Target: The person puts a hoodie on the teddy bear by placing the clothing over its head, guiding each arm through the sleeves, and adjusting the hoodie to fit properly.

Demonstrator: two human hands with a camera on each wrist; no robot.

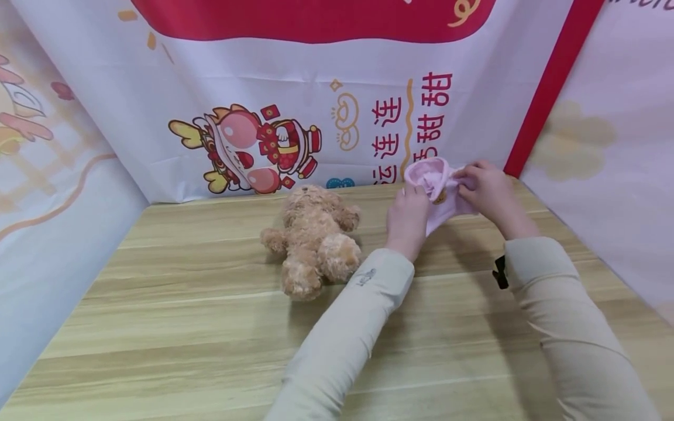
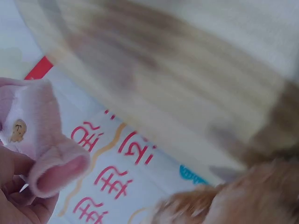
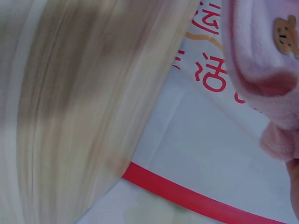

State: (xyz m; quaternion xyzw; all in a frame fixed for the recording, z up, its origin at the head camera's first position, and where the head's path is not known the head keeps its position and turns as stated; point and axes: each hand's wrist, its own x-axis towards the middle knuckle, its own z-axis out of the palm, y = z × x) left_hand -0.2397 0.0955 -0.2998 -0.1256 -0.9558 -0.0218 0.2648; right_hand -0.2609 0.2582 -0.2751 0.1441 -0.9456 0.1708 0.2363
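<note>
A small pink fuzzy doll garment (image 1: pixel 450 204) with a brown bear-face patch is held up above the back right of the table. My left hand (image 1: pixel 408 219) grips its left side near a rounded opening. With fingers and thumb, my right hand (image 1: pixel 489 190) pinches the opposite edge. In the left wrist view, the tube-like opening of the garment (image 2: pixel 49 116) shows beside my left fingers (image 2: pixel 18 163). The right wrist view shows the patch on the garment (image 3: pixel 257 60), with only a sliver of my right hand (image 3: pixel 294 182). A light brown teddy bear (image 1: pixel 308 237) lies on its back, left of my left hand.
The wood-grain table (image 1: pixel 174 316) meets a white printed backdrop (image 1: pixel 316 64) just behind the garment and the bear. Similar printed sheets stand along the left side (image 1: pixel 63 169) and right side (image 1: pixel 605 175).
</note>
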